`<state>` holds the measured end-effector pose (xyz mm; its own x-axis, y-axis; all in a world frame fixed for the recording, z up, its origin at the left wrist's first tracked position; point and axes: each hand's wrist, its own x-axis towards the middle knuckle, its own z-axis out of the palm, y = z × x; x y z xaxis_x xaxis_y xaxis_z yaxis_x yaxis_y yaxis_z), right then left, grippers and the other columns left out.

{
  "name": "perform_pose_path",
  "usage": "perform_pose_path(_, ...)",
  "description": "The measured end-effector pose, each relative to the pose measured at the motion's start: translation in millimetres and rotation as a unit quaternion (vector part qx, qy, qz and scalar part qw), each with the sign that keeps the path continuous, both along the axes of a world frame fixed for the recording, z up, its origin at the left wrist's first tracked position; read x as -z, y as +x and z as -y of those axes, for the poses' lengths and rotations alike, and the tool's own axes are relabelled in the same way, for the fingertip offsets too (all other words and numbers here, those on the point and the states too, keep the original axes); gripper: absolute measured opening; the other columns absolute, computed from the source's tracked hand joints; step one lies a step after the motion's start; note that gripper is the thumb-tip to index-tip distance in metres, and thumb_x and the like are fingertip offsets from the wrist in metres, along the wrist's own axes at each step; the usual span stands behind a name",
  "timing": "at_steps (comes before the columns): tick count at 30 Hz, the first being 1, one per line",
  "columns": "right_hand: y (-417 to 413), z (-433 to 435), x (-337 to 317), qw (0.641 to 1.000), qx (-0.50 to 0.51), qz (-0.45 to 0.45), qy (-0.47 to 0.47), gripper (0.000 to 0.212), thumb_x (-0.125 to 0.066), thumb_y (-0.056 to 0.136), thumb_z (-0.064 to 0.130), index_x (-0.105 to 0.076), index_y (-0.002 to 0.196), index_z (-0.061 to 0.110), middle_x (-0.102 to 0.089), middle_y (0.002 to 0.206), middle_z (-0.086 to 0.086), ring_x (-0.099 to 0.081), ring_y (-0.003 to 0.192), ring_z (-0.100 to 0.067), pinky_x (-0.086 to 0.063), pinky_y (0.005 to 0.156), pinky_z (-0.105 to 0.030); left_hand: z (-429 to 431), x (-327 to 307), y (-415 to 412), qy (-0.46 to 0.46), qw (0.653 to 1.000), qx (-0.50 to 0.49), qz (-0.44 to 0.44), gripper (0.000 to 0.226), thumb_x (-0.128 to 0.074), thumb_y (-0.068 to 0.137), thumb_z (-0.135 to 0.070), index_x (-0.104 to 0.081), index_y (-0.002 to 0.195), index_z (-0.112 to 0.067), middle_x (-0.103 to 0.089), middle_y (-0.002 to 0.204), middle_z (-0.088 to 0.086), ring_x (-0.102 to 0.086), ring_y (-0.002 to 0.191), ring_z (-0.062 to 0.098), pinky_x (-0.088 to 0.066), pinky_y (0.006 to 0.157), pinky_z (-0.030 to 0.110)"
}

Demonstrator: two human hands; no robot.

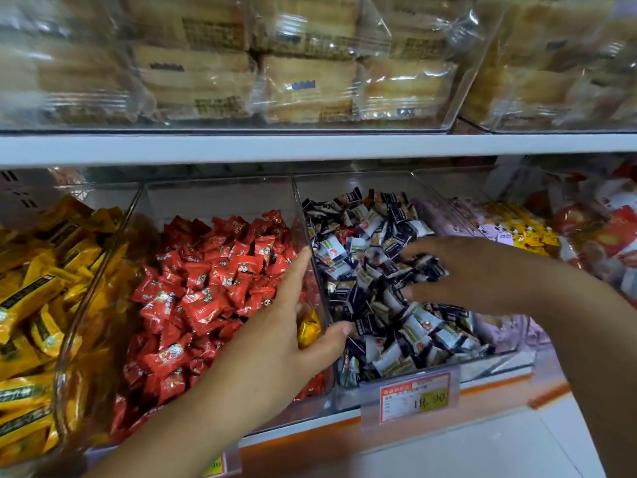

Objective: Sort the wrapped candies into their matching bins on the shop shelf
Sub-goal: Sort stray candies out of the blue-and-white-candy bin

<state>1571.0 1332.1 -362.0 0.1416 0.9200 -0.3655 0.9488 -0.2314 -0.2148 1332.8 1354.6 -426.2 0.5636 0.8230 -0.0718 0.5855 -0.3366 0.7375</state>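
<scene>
Clear bins stand side by side on the shelf. One holds red wrapped candies (pixel 213 270), the one to its right dark blue and white candies (pixel 375 326). My left hand (pixel 286 326) reaches over the clear wall (pixel 312 270) between these two bins, fingers straight on the red side and thumb on the dark side. A gold wrapped candy (pixel 309 328) shows just under that hand, between thumb and forefinger; I cannot tell whether it is held. My right hand (pixel 468 274) is spread over the dark candies with fingers apart, pointing left.
A bin of yellow wrapped bars (pixel 41 298) is at the far left. Pale purple packs (pixel 444 215) and yellow and red packets (pixel 524 232) lie to the right. Bagged bread (pixel 303 81) fills the upper shelf. A price tag (pixel 413 396) hangs on the shelf's front edge.
</scene>
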Motion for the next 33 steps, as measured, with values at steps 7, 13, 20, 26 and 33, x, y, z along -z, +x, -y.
perform_pose_path(7, -9, -17, 45, 0.999, 0.034, 0.028, -0.009, 0.115, -0.063, 0.069, 0.076, 0.008, 0.151, 0.037, -0.052, 0.122, -0.015, -0.054, 0.083, -0.019, -0.043, 0.067, -0.028, -1, 6, 0, -0.011, 1.0, 0.0, 0.001, 0.09, -0.037, 0.06, -0.084, 0.029, 0.121, -0.074, -0.051, 0.094, 0.005, -0.058, 0.068, 0.022, -0.054, 0.073, 0.043)
perform_pose_path(13, -15, -26, 64, 0.989, 0.053, -0.085, 0.108, 0.086, -0.076, 0.069, 0.059, -0.025, 0.139, 0.053, -0.025, 0.151, -0.007, -0.037, 0.133, -0.034, -0.044, 0.102, -0.046, -2, 6, -1, -0.016, 1.0, 0.003, 0.017, 0.094, -0.039, 0.061, -0.082, 0.023, 0.13, -0.07, -0.052, 0.075, 0.006, -0.059, 0.065, 0.018, -0.051, 0.07, 0.043)
perform_pose_path(20, -1, 6, -1, 0.966, 0.013, -0.241, 0.091, 0.039, -0.057, 0.092, 0.044, -0.046, 0.124, 0.064, -0.047, 0.127, 0.031, -0.045, 0.118, -0.001, -0.036, 0.09, -0.022, -6, 10, -2, -0.016, 1.0, 0.004, 0.023, 0.103, -0.045, 0.061, -0.086, 0.026, 0.133, -0.065, -0.048, 0.115, -0.013, -0.046, 0.115, -0.002, -0.034, 0.077, 0.012)
perform_pose_path(26, -1, 9, 30, 0.992, 0.037, 0.01, -0.118, 0.113, -0.061, 0.072, 0.075, 0.01, 0.151, 0.039, -0.034, 0.153, -0.004, -0.055, 0.08, -0.008, -0.043, 0.073, -0.024, -4, 8, -1, -0.004, 1.0, 0.007, -0.002, 0.105, -0.047, 0.06, -0.08, 0.028, 0.131, -0.066, -0.037, 0.096, -0.006, -0.037, 0.085, 0.006, -0.045, 0.079, 0.032)
perform_pose_path(33, 1, -2, 64, 0.973, 0.124, -0.191, 0.032, 0.1, -0.084, 0.072, 0.034, -0.017, 0.145, 0.047, -0.02, 0.153, -0.011, -0.061, 0.086, -0.023, -0.05, 0.071, -0.025, -2, 5, 1, -0.003, 1.0, 0.014, -0.026, 0.105, -0.043, 0.057, -0.081, 0.031, 0.13, -0.065, -0.038, 0.089, -0.006, -0.046, 0.068, 0.006, -0.044, 0.072, 0.037)
